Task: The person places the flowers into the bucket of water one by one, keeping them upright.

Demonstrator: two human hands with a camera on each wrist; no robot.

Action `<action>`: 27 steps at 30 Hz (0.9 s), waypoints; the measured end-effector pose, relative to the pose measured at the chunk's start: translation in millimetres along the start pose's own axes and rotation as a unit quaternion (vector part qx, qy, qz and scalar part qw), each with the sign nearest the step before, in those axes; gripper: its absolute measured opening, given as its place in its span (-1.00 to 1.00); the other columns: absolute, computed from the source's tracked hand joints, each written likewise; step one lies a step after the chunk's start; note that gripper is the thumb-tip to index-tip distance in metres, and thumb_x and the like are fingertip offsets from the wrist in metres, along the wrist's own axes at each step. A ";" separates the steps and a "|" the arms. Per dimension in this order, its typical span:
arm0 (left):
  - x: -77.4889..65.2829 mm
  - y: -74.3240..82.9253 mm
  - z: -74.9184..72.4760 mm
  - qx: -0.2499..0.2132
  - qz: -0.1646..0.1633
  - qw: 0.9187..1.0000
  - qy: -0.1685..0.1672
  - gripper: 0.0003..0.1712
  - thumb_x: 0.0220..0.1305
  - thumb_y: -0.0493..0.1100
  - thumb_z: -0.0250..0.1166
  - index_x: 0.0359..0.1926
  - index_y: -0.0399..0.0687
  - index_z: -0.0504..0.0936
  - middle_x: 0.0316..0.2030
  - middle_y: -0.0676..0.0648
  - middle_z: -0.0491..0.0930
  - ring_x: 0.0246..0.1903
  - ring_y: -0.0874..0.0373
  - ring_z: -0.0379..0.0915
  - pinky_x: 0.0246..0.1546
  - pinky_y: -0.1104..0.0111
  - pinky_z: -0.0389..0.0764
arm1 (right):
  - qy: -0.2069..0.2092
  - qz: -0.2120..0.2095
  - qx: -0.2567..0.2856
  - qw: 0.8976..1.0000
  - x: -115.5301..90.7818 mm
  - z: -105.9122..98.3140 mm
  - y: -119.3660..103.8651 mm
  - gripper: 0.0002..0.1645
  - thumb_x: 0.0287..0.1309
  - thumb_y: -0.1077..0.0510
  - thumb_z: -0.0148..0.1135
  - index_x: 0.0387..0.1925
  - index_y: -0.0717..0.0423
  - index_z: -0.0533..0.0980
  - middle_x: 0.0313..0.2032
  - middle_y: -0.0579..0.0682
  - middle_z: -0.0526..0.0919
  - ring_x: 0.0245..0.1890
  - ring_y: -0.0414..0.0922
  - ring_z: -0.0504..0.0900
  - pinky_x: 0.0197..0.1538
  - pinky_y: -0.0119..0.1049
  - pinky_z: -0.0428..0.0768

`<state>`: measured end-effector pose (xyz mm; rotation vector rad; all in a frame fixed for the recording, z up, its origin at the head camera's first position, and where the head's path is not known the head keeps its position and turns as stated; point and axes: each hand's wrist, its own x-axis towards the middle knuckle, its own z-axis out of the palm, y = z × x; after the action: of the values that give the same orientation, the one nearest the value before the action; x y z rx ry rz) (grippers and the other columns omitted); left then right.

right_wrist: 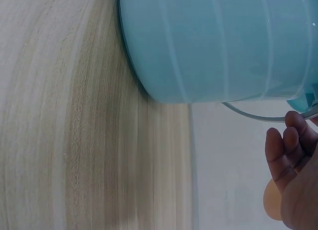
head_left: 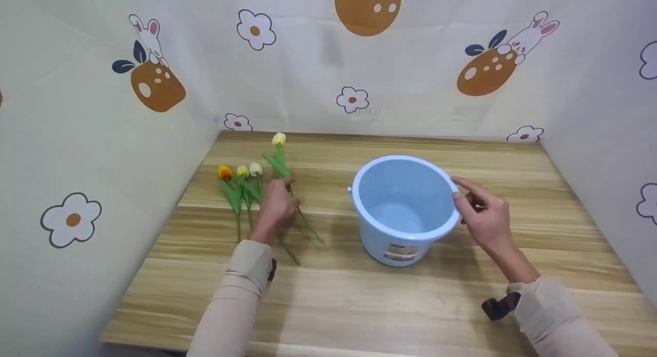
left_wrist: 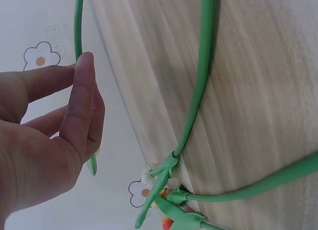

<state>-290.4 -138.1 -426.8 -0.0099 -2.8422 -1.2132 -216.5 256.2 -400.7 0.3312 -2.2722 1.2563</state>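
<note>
In the head view my left hand (head_left: 278,202) pinches the green stem of a pale yellow artificial tulip (head_left: 278,139), its bloom pointing to the back of the table. The left wrist view shows the stem (left_wrist: 78,29) between thumb and fingertips of that hand (left_wrist: 59,111). Beside it lie an orange tulip (head_left: 224,172), a yellow tulip (head_left: 243,172) and a white tulip (head_left: 256,169). A light blue bucket (head_left: 374,239) stands upright to the right. My right hand (head_left: 485,213) holds its rim at the right side, the thumb nearer me.
The wood-grain table (head_left: 328,316) carries the flowers and bucket. A patterned cloth wall (head_left: 297,79) rises behind it and on both sides. In the right wrist view, the bucket's thin handle (right_wrist: 253,116) hangs on its far side.
</note>
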 end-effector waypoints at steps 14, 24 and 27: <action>-0.7 8.7 -6.1 -0.025 -0.003 1.000 0.003 -0.37 0.06 -0.44 0.24 0.23 -0.32 0.43 0.02 -0.31 0.50 -0.10 -0.07 0.53 -0.16 0.21 0.64 | 0.011 0.001 0.008 1.000 -0.4 0.8 -5.6 -0.66 0.19 0.27 0.18 0.02 0.17 0.60 -0.67 0.06 0.51 -0.74 -0.27 0.43 -0.69 -0.50 0.40; -2.1 16.8 -9.0 -0.097 -0.034 0.995 -0.012 -0.34 0.09 -0.48 0.24 0.28 -0.29 0.38 0.06 -0.29 0.44 -0.44 0.11 0.62 -0.48 0.46 0.65 | 0.023 0.008 0.024 0.999 0.0 2.3 -6.1 -0.66 0.15 0.29 0.19 -0.02 0.21 0.61 -0.69 0.03 0.48 -0.76 -0.28 0.40 -0.70 -0.52 0.35; -2.2 18.8 -9.3 -0.114 -0.038 0.993 -0.013 -0.33 0.09 -0.48 0.24 0.28 -0.27 0.37 0.07 -0.28 0.42 -0.42 0.10 0.61 -0.45 0.42 0.67 | 0.020 0.005 0.020 1.000 -0.1 1.5 -6.8 -0.67 0.17 0.28 0.19 -0.01 0.20 0.61 -0.68 0.05 0.49 -0.76 -0.27 0.41 -0.70 -0.52 0.37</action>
<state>-287.3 -131.8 -407.0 0.0743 -2.7302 -1.5583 -213.9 251.2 -396.6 0.3066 -2.2202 1.3025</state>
